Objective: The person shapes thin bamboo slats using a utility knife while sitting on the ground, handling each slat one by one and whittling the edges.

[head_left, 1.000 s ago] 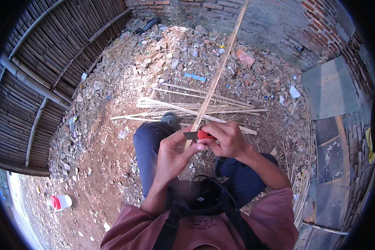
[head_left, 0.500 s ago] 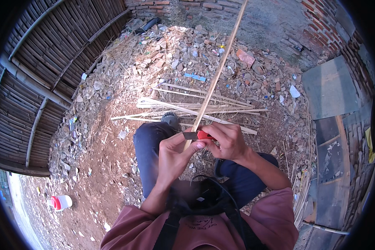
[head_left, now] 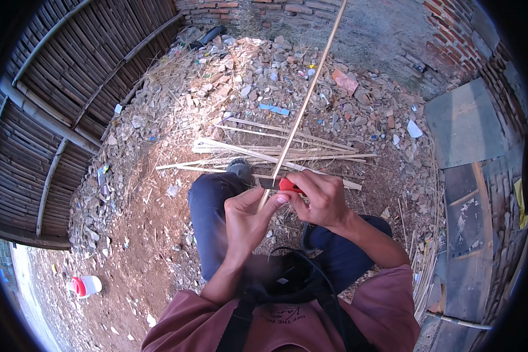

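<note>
Basically gripping a red-handled cutter (head_left: 290, 186) in a curled-up right hand (head_left: 322, 199), blade-first against a pale strip (head_left: 302, 111) pinched near centre by a mostly closed left hand (head_left: 244, 216), angled toward one o'clock over more strips (head_left: 234, 150) around twelve.

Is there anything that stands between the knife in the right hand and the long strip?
Nothing visible stands between them: in this view, the blade of the red-handled knife in the right hand crosses the long strip. The left hand holds the strip close to the blade.
</note>
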A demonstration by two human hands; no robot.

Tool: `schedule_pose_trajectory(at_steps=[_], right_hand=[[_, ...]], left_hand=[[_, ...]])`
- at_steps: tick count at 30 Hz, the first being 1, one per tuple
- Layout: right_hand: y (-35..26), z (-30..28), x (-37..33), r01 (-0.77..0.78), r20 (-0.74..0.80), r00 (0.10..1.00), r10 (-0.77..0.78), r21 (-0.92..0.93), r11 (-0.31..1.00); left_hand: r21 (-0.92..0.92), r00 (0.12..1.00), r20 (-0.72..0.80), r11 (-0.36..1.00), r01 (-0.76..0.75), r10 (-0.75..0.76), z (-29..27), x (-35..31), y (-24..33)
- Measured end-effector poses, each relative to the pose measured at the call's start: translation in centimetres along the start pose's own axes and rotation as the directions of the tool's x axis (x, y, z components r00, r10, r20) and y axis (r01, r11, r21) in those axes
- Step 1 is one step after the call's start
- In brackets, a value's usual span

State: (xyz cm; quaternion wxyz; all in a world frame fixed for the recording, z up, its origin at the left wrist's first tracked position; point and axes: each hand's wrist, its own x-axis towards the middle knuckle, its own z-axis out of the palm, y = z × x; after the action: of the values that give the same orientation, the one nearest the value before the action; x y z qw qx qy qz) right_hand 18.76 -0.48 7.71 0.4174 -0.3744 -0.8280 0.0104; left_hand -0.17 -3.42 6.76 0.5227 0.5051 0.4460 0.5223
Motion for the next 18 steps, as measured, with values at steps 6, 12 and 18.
schedule_pose_trajectory(at_steps=[6, 12, 18], right_hand=[[0.2, -0.3, 0.1, -0.002, 0.023, 1.000, 0.003, -0.022, 1.000], [0.8, -0.5, 0.5, -0.038, -0.036, 0.999, 0.037, -0.022, 0.999], [1.4, -0.9, 0.8, -0.050, -0.045, 0.998, 0.049, -0.024, 0.998]], left_hand=[[0.074, 0.999, -0.007, 0.997, -0.036, 0.037, 0.1, -0.2, 0.5], [0.113, 0.999, -0.017, 0.993, -0.043, 0.045, -0.1, -0.6, -0.1], [0.126, 1.000, -0.011, 0.992, 0.015, -0.014, -0.5, -0.9, -0.3]])
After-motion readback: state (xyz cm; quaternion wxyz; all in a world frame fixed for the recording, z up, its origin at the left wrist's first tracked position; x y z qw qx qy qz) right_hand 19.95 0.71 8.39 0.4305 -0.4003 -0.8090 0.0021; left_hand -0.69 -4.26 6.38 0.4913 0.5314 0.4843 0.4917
